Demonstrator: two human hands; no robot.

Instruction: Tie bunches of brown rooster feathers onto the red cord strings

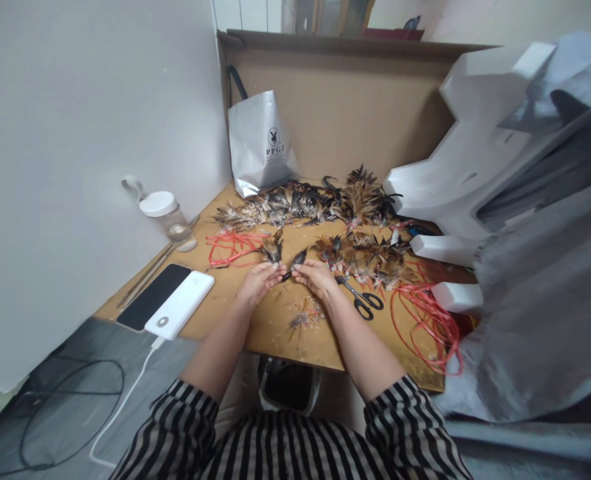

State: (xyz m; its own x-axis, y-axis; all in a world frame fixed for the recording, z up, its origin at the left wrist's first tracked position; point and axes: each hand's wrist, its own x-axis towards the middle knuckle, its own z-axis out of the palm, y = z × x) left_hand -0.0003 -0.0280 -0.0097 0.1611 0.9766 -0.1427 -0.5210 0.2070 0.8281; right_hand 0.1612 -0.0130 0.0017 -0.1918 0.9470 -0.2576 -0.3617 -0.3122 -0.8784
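Observation:
Over the middle of the wooden table (215,293), my left hand (261,280) pinches a small bunch of brown and dark feathers (272,248), tips pointing up. Close beside it, my right hand (315,275) holds a dark feather (300,257) between thumb and fingers. The fingertips of both hands nearly meet, with a small dark piece (286,276) between them. Black-handled scissors (362,298) lie to the right of my right hand. Just behind them is a row of brown feather bundles (365,257). Feather scraps (306,317) lie on the tabletop below my hands.
A longer pile of feathers (295,203) runs along the back, before a silver bag (262,143). Red plastic strands (232,248) lie left, more red strands (425,320) right. A lidded cup (170,220), phone (154,297) and white power bank (180,305) stand left. White foam (445,167) borders the right.

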